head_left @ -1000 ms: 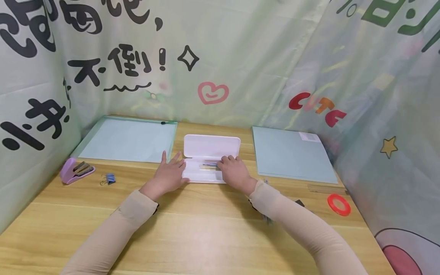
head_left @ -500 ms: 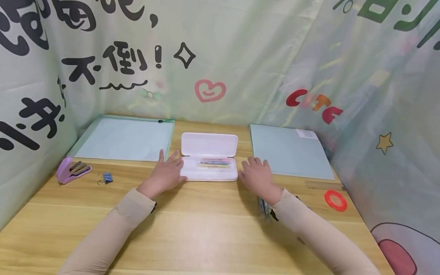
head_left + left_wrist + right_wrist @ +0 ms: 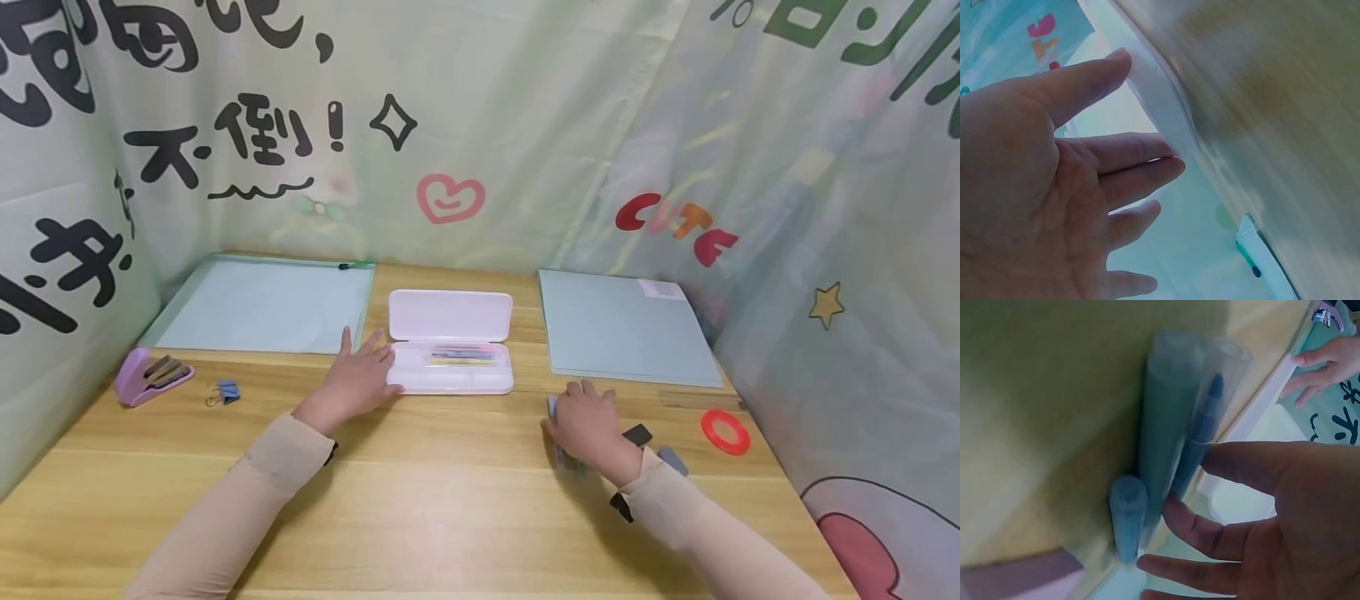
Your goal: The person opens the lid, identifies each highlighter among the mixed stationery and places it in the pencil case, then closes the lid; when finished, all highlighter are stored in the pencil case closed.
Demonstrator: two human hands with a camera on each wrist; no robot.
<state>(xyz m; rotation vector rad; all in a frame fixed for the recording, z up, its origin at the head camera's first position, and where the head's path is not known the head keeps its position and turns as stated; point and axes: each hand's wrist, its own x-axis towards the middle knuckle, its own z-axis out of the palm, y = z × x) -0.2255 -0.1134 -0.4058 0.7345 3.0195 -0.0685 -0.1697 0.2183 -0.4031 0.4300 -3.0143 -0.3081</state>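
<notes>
A white pencil case (image 3: 450, 368) lies with its lid (image 3: 450, 316) raised. Several thin pens or pencils (image 3: 461, 357) are inside it. My left hand (image 3: 352, 379), fingers mostly straight, touches the case's left end; the left wrist view shows thumb and fingertips against its side wall (image 3: 1159, 94). To the right of the case, my right hand (image 3: 588, 425) is over a small group of pens. In the right wrist view its thumb and index fingertip touch a blue pen with a clear cap (image 3: 1194, 447). A thicker greenish pen (image 3: 1169, 419) and a short blue one (image 3: 1127, 515) lie beside it.
Pale blue flat boards lie back left (image 3: 262, 304) and back right (image 3: 622, 329). At left are a purple stapler (image 3: 153, 377) and blue binder clip (image 3: 224, 392). A dark block (image 3: 637, 434), grey-blue piece (image 3: 672, 460), clear ruler (image 3: 697, 400) and red ring (image 3: 725, 432) lie right.
My right hand has left the inside of the pencil case and moved right and nearer, onto the pens. My left hand stays at the case's left end.
</notes>
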